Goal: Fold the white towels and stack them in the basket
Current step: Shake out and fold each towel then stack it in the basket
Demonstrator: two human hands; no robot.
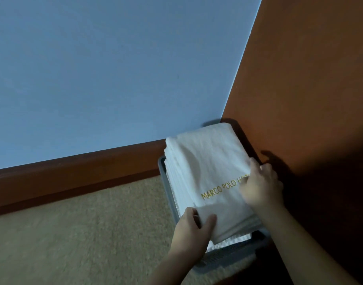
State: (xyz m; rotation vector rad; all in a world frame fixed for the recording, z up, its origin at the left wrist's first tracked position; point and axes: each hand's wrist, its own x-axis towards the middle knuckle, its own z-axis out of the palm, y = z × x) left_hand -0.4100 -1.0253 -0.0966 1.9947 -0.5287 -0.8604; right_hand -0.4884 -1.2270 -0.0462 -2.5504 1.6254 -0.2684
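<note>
A stack of folded white towels point(205, 161) fills a grey basket point(234, 256) in the corner of the room. The top towel carries gold lettering that reads MARCO POLO. My left hand point(194, 229) grips the near left corner of the top towel, thumb on top and fingers underneath. My right hand point(260, 186) lies on the towel's right edge with its fingers bent over it, covering the end of the lettering. Lower towels show as layered edges along the basket's left side.
The basket stands on beige carpet point(84, 233) where a blue wall point(104, 68) meets an orange-brown wall point(310, 79). A dark wooden skirting board point(73, 173) runs along the blue wall. Deep shadow covers the right side.
</note>
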